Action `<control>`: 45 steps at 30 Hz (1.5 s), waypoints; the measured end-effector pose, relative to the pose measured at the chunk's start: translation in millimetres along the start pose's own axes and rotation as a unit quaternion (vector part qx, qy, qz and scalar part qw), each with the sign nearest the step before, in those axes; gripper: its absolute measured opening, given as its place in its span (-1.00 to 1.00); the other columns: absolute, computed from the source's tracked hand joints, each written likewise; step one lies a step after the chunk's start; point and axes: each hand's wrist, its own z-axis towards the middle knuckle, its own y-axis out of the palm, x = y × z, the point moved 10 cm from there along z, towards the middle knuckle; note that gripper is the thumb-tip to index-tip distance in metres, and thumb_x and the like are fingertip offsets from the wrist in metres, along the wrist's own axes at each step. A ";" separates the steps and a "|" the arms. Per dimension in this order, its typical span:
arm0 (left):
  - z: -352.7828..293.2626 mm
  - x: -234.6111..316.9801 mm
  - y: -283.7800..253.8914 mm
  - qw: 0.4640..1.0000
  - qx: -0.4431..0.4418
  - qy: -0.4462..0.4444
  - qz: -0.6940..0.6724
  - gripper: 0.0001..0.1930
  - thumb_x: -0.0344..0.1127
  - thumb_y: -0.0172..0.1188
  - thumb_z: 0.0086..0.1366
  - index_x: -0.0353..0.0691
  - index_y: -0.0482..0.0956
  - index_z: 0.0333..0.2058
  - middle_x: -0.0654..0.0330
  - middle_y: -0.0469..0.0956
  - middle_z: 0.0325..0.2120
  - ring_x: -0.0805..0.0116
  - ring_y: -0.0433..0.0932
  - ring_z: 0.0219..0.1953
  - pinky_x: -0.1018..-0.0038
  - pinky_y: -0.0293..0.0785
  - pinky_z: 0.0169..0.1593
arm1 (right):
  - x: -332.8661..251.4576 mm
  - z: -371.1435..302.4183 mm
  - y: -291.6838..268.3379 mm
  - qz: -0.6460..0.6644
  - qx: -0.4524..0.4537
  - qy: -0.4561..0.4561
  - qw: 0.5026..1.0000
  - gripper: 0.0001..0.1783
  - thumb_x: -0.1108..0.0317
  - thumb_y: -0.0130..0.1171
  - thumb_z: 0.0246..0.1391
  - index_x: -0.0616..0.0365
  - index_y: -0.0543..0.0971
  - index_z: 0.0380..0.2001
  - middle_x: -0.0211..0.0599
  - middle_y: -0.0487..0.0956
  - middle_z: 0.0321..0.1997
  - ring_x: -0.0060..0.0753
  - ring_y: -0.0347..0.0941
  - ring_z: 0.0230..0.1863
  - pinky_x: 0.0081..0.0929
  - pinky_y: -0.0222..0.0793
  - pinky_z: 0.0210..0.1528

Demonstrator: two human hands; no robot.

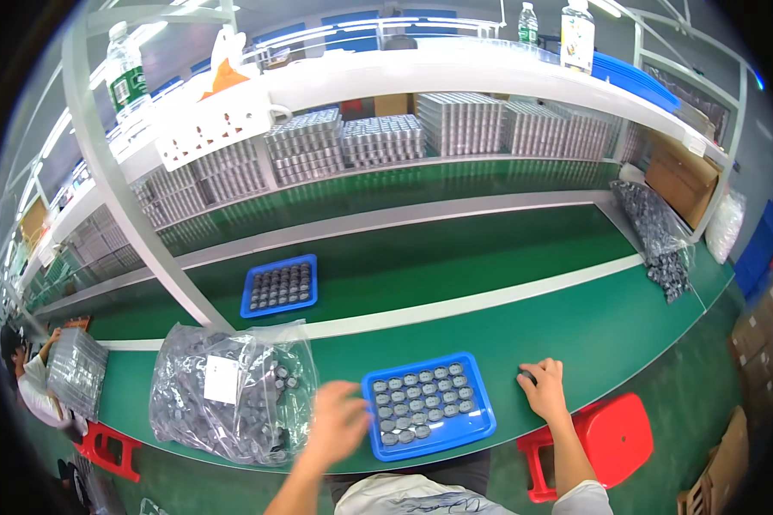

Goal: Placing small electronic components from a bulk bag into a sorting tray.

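The left hand (339, 425) is over the front edge of the green bench (507, 335), between a clear plastic bag (180, 412) and the left rim of a blue tray (487, 429); it is blurred, the fingers loosely bent toward the tray, and whether it grips anything cannot be told. The right hand (544, 388) is apart from the tray, nearer the bench's right end, with thumb and fingers pinched on a small dark piece (527, 376). The blue tray sits at the middle of the bench's front edge, slightly turned, carrying rows of round grey parts (425, 388); its near right corner shows bare blue. The plastic bag, with a white label (222, 379) on it, lies toward the bench's left end and holds many loose grey parts. Beyond the white strip (455, 305) along the bench's back edge, a second blue tray (313, 287) carries dark round parts in rows. Near the far right corner, another bag (648, 215) lies with dark pieces (668, 276) spread at its mouth.
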 end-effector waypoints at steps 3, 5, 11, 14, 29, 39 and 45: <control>-21.3 -86.1 -60.0 0.977 0.053 -0.175 0.112 -0.59 -0.30 0.37 0.16 -0.27 0.61 -0.01 -0.14 0.47 0.10 -0.24 0.30 0.22 0.02 0.25 0.27 | 31.1 -2.4 3.9 0.063 -0.037 0.106 0.992 -0.68 0.34 0.39 -0.01 0.24 0.61 -0.19 -0.11 0.51 -0.26 0.00 0.38 -0.10 -0.16 0.34 0.01; -47.2 -133.9 -75.1 0.934 0.095 -0.263 0.223 -0.50 -0.31 0.33 0.17 -0.27 0.52 0.11 -0.26 0.39 0.14 -0.28 0.27 0.23 -0.04 0.16 0.30 | 51.0 -6.9 8.9 0.136 -0.044 0.191 0.971 -0.67 0.30 0.39 -0.01 0.24 0.62 -0.19 -0.11 0.52 -0.23 0.01 0.37 -0.08 -0.15 0.33 0.03; -50.5 -145.3 -63.2 0.929 0.072 -0.203 0.301 -0.53 -0.35 0.31 0.18 -0.32 0.55 0.09 -0.24 0.40 0.06 -0.24 0.29 0.20 -0.01 0.19 0.27 | 25.5 -0.9 -5.8 -0.077 -0.023 0.081 0.993 -0.61 0.26 0.38 0.03 0.25 0.61 -0.11 -0.08 0.52 -0.16 0.04 0.40 -0.03 -0.13 0.36 0.04; -50.4 -145.9 -80.0 0.943 0.082 -0.218 0.239 -0.69 -0.40 0.33 0.14 -0.30 0.69 -0.11 -0.03 0.53 -0.11 -0.08 0.43 -0.02 0.07 0.29 0.14 | 19.9 -4.0 -13.0 -0.022 -0.006 0.057 0.998 -0.59 0.33 0.35 0.03 0.22 0.61 -0.03 -0.07 0.51 -0.11 0.07 0.41 0.00 -0.14 0.37 0.07; -35.6 -26.0 7.8 0.997 0.032 -0.039 0.053 -0.71 -0.44 0.40 0.14 -0.25 0.61 -0.14 0.06 0.60 -0.17 0.06 0.57 -0.09 0.26 0.49 0.00 | 39.9 -15.9 -3.2 0.073 -0.117 0.051 0.989 -0.70 0.56 0.22 0.13 0.23 0.56 -0.04 -0.14 0.53 0.05 -0.08 0.45 0.14 -0.29 0.38 0.19; -50.2 -25.0 8.9 0.995 0.046 -0.049 0.077 -0.69 -0.52 0.44 0.00 -0.24 0.65 -0.22 0.13 0.57 -0.18 0.05 0.49 -0.09 0.25 0.47 -0.04 | 27.4 -20.2 -10.7 0.043 -0.140 0.005 0.989 -0.73 0.55 0.23 0.14 0.26 0.62 -0.06 -0.16 0.55 0.11 -0.16 0.49 0.12 -0.36 0.39 0.17; -49.1 -22.4 9.5 0.987 0.091 -0.070 0.116 -0.79 -0.52 0.44 0.02 -0.23 0.67 -0.32 0.16 0.55 -0.27 0.14 0.45 -0.24 0.30 0.43 -0.19 | 29.9 -15.5 -13.9 0.065 -0.132 0.001 0.989 -0.82 0.56 0.28 0.10 0.25 0.66 -0.18 -0.25 0.56 -0.03 -0.24 0.50 -0.10 -0.41 0.45 -0.11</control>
